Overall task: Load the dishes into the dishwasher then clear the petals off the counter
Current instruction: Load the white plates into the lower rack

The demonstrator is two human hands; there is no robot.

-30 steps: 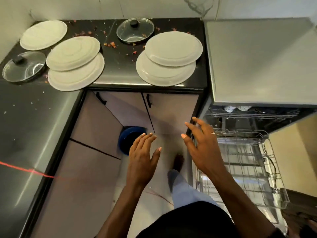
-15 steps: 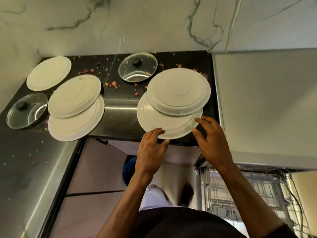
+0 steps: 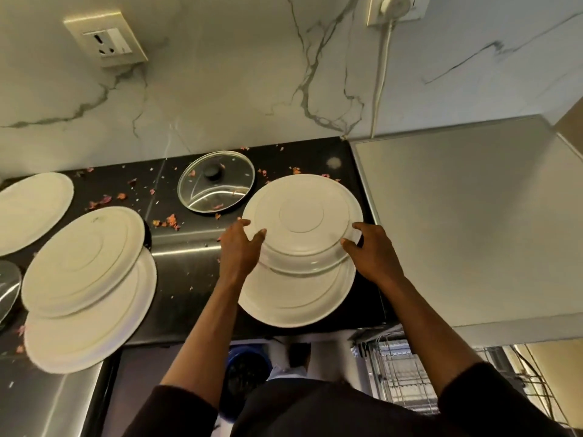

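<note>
Glossy dark counter, smooth off-white plates
The lid is clear glass with a shiny metal rim and black knob; behind it, a polished veined wall; right of it, a brushed matt metal top.

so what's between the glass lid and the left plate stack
Only scattered pink petals on the black counter between the glass lid and the left plate stack, in the head view.

Black sleeves, black top, bare forearms
</note>
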